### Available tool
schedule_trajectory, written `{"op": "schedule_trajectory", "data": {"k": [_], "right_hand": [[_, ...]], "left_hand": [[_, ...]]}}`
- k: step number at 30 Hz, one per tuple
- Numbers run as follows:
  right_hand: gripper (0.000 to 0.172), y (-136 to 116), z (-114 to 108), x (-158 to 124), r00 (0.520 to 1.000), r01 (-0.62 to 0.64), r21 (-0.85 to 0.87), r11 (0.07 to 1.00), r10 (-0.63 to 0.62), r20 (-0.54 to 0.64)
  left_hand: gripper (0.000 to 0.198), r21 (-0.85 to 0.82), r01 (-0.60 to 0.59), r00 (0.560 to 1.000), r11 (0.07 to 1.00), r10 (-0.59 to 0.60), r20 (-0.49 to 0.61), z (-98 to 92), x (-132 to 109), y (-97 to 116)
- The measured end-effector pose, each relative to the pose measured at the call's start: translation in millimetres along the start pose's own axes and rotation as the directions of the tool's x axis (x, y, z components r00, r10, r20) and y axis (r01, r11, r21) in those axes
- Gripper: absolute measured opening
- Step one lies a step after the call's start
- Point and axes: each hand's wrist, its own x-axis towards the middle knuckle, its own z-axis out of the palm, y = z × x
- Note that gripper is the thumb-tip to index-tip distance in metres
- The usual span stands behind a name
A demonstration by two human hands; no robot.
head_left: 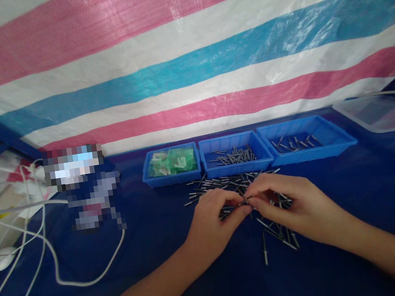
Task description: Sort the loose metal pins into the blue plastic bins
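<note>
- The left hand (213, 219) and the right hand (299, 198) meet at their fingertips, thumb and forefinger of each pinching a small metal pin (245, 200) between them; the fingers hide most of it, so its exact shape cannot be told;
- beneath the hands, and spreading just beyond them, a loose heap of pins (225, 182) lies on the worktop (135, 226), thin and rivet-like; some stray from below the right hand toward the wearer, a lone pin (265, 252) lying nearest the body;
- straight beyond the hands, the middle blue bin (239, 167) holds a fair pile of similar pins; beyond the right hand, the right blue bin (317, 152) has a thinner scatter on its floor;
- beyond the left hand, the left blue bin (172, 179) holds green packets (180, 160); what is inside them is too small to make out;
- as to progress, the work looks well under way but far from finished; many pins lie loose outside the bins, and the pinched one is in neither; whether the binned pins are already handled or only stock, I cannot tell
</note>
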Motion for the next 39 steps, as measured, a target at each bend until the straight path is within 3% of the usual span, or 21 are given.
{"op": "schedule_trajectory", "data": {"k": [4,7,10,12,15,18,27,35,39], "right_hand": [[0.009,4.5,-9.1,2.0,0.999,0.035,-0.068,0.997,-0.035,0.007],[0.011,13.6,-29.6,6.1,0.992,-0.011,-0.222,0.975,-0.017,-0.123],[0.017,28.6,-58.9,8.5,0.926,-0.199,-0.430,0.881,0.024,-0.378],[0.018,42.9,-77.2,7.7,0.886,-0.329,-0.520,0.788,0.066,-0.460],[0.020,67.7,-94.5,4.5,0.882,-0.390,-0.648,0.654,0.063,-0.467],[0.019,85.1,-97.9,3.3,0.920,-0.322,-0.730,0.603,0.017,-0.392],[0.019,64.3,-78.3,10.5,0.940,-0.270,-0.623,0.735,0.060,-0.336],[0.016,35.7,-50.5,11.5,0.972,-0.072,-0.549,0.833,-0.066,-0.227],[0.013,21.2,-30.5,8.6,0.989,0.097,-0.373,0.923,-0.133,-0.071]], "left_hand": [[0.021,0.029,-0.012,0.998,1.000,0.014,-0.067,-2.8,-1.1,-0.2],[0.036,0.102,-0.063,0.996,0.993,0.069,-0.056,-3.7,-4.0,2.2],[0.025,0.214,-0.105,0.993,0.971,0.092,0.073,-3.1,-8.5,5.5],[0.024,0.280,-0.159,0.974,0.947,0.104,0.202,-2.3,-11.4,6.2],[0.040,0.310,-0.295,0.913,0.904,0.170,0.372,-0.7,-14.4,3.8],[0.044,0.311,-0.375,0.874,0.873,0.221,0.433,0.2,-15.0,0.0],[0.022,0.372,-0.438,0.866,0.819,0.272,0.421,-3.7,-13.8,2.9],[0.014,0.377,-0.472,0.843,0.797,0.282,0.459,1.8,-15.9,-0.7],[0.013,0.391,-0.468,0.863,0.792,0.316,0.394,4.5,-14.1,-1.3]]}}
